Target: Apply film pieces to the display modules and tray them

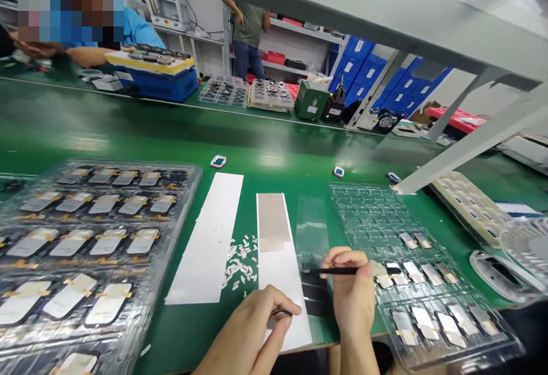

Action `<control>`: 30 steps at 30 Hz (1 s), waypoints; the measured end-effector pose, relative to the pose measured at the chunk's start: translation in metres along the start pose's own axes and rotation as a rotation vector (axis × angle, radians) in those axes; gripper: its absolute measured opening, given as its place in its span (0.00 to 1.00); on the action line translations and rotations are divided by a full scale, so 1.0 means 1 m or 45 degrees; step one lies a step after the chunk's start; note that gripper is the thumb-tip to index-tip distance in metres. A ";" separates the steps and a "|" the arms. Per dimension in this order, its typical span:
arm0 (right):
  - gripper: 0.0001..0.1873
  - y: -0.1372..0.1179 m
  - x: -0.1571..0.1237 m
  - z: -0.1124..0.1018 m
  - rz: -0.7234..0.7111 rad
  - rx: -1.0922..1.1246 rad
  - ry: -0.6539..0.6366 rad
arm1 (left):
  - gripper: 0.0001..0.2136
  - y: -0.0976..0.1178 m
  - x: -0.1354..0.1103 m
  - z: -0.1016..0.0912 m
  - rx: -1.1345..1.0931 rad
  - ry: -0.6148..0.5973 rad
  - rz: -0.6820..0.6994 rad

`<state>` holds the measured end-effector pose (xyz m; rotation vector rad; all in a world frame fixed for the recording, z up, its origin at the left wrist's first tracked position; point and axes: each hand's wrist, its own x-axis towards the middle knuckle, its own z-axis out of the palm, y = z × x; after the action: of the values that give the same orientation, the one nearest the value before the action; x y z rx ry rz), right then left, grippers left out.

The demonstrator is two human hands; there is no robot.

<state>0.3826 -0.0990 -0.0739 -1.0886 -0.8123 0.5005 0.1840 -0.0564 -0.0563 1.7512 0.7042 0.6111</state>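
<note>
Two hands work low over the bench. Your right hand has its fingers clamped on a black stylus, held across a clear film. Your left hand has its fingers pinched on a small metal piece, at the edge of a white strip. White scraps lie just beside it, and a clear tray of parts lies to your right.

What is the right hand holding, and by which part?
The right hand holds a slim black tool, maybe tweezers or a stylus, pinched around its middle, with both ends sticking out past the hand.
</note>
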 end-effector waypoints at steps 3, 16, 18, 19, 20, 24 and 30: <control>0.15 0.000 0.000 0.001 0.116 -0.067 0.058 | 0.09 0.007 0.010 -0.006 0.148 -0.040 0.149; 0.14 0.002 0.031 0.021 0.400 -0.347 -0.224 | 0.10 0.001 0.016 -0.005 -0.091 0.121 -0.228; 0.15 0.005 0.035 0.020 0.403 -0.350 -0.258 | 0.10 0.000 0.016 -0.006 -0.071 0.133 -0.274; 0.15 0.006 0.036 0.019 0.390 -0.347 -0.252 | 0.10 -0.001 0.016 -0.006 -0.066 0.144 -0.291; 0.15 0.006 0.037 0.018 0.378 -0.348 -0.233 | 0.10 -0.002 0.016 -0.006 -0.068 0.155 -0.306; 0.14 0.005 0.035 0.010 0.363 -0.373 -0.145 | 0.12 -0.008 0.017 -0.006 -0.179 0.166 -0.324; 0.11 0.001 0.023 -0.009 0.279 -0.235 -0.066 | 0.16 -0.007 0.019 -0.007 -0.250 0.131 -0.332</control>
<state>0.4038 -0.0878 -0.0698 -1.3487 -0.8001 0.6496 0.1910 -0.0362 -0.0602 1.4269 0.8968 0.5728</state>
